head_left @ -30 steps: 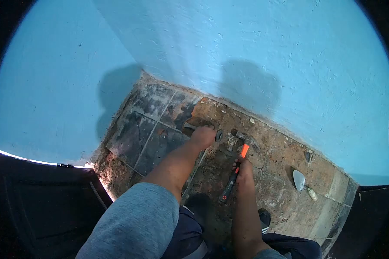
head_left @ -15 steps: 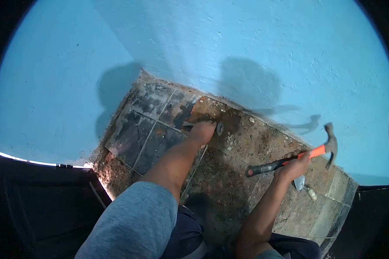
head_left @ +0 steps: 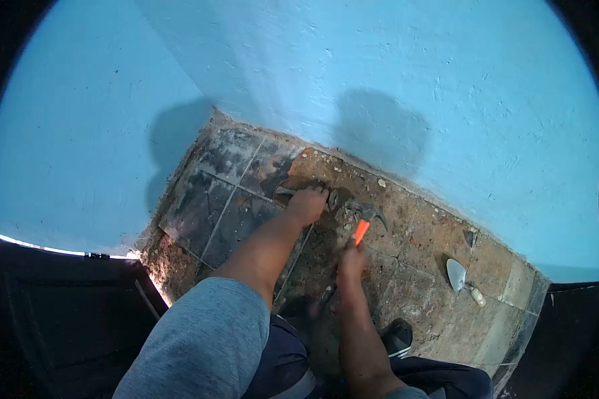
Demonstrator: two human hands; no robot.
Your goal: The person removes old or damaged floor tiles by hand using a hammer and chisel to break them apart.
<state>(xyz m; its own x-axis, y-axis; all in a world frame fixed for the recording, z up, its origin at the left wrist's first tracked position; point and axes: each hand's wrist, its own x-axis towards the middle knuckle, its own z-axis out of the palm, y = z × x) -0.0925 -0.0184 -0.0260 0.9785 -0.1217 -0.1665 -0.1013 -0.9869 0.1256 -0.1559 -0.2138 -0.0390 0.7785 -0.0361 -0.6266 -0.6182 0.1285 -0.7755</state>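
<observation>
The left hand's fingers are closed around a grey metal chisel at the dark square floor tiles' broken edge; right of it, the right hand grips an orange-and-black claw hammer.

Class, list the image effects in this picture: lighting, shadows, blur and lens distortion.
Head view: rounded dark shadows fall on the blue wall; head view: a thin strip of light glares at lower left; head view: the hammer's lower handle is smeared, while the trowel looks clearer; head view: black corners and curved edges suggest a wide-angle lens.
</observation>
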